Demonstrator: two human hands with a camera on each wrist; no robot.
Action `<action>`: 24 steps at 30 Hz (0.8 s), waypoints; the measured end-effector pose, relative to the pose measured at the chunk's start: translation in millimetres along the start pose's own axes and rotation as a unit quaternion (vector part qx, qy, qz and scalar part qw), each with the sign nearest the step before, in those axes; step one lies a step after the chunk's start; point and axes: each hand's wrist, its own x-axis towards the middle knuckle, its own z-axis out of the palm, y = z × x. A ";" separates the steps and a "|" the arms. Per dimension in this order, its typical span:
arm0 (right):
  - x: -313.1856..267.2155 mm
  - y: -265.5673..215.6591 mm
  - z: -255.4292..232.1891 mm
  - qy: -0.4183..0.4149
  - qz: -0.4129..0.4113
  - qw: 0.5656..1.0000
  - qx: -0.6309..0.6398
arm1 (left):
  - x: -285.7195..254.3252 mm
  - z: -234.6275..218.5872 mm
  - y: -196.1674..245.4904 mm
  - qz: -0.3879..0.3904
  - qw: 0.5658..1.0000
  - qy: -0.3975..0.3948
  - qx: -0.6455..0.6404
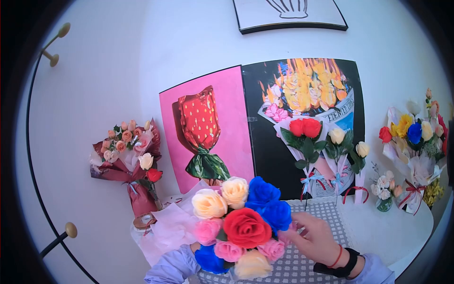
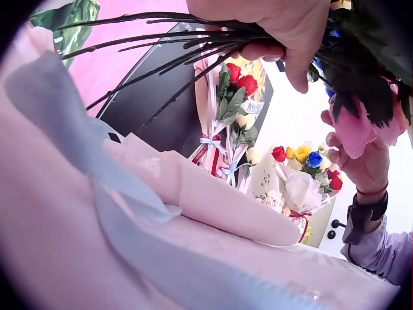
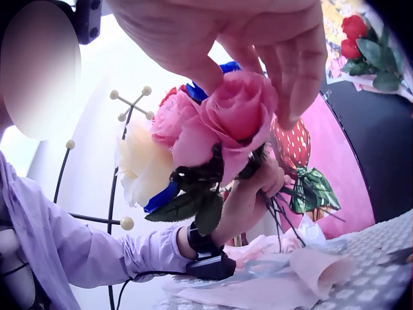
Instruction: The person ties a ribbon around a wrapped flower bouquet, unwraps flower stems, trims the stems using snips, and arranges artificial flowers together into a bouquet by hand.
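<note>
Our left hand [image 2: 277, 26] grips the bunch [image 1: 246, 228] by its stems [image 2: 213, 34], fingers curled round them just below the blooms. Bunch sits in front of us, held up over the grey-and-white cloth [image 1: 302, 267]: red rose [image 1: 247, 228] in the middle, cream, pink and blue ones around it. Stems fan out bare past our fist.

Our right hand [image 1: 319, 239] has thumb and bent fingers round a pink rose [image 3: 239, 106] at the right edge of the bunch, touching its petals.

Pink wrapping paper [image 1: 172, 227] lies on the table [image 1: 406, 232] to the left, a pale blue ribbon [image 2: 132, 200] over it. Ribbon roll [image 1: 144, 220] beside the paper. Wrapped bouquets: one at left [image 1: 126, 156], red-rose one [image 1: 305, 130] against the black poster [image 1: 265, 161], mixed one at right [image 1: 414, 142]. Pink poster [image 1: 177, 156] adjoins the black one.
</note>
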 end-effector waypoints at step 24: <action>-0.2 -66.4 38.3 0.082 -0.381 0.864 -0.321 | 6.7 13.2 22.5 -0.169 0.950 0.030 -0.262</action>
